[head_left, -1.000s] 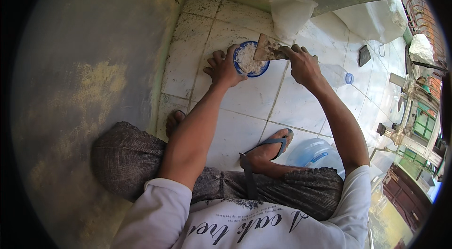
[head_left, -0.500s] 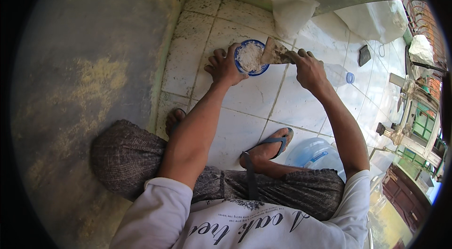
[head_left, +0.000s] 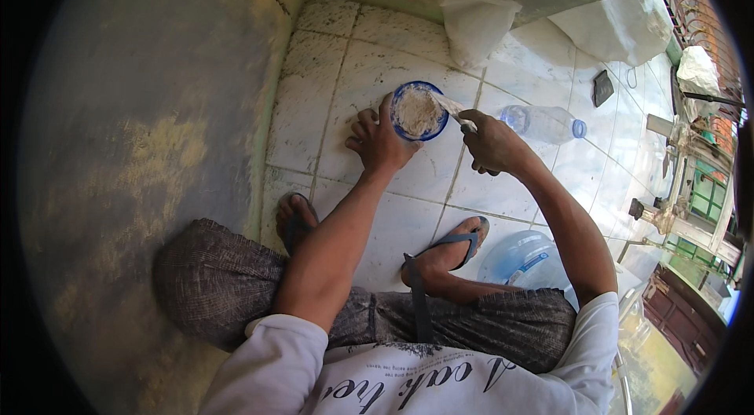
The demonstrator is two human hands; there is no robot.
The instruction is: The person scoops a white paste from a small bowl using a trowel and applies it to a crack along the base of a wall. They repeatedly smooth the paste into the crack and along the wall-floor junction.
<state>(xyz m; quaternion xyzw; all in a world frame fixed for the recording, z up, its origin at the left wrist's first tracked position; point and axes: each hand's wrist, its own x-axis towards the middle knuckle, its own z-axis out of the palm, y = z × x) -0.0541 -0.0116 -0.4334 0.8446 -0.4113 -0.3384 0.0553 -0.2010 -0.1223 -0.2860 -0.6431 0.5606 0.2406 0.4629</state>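
nearby, on the tiled floor (head_left: 369, 77), a clear plastic bottle (head_left: 543, 123) lies on its side just right of the right hand (head_left: 493, 145), and two white sacks (head_left: 475, 22) sit against the wall beyond the bowl. a large blue water jug (head_left: 522, 258) stands beside the person's right foot, which wears a blue sandal (head_left: 459, 241). a small dark object (head_left: 603, 87) lies farther right on the tiles. nothing lies between the hands and the bowl. the blue bowl (head_left: 419, 110) of pale powdery mix rests on the floor; the left hand (head_left: 381, 140) touches its near-left rim, fingers spread and curled against the side. the right hand's fingers are clenched around the handle of a flat scraper (head_left: 453, 109), whose blade reaches over the bowl's right rim into the mix.
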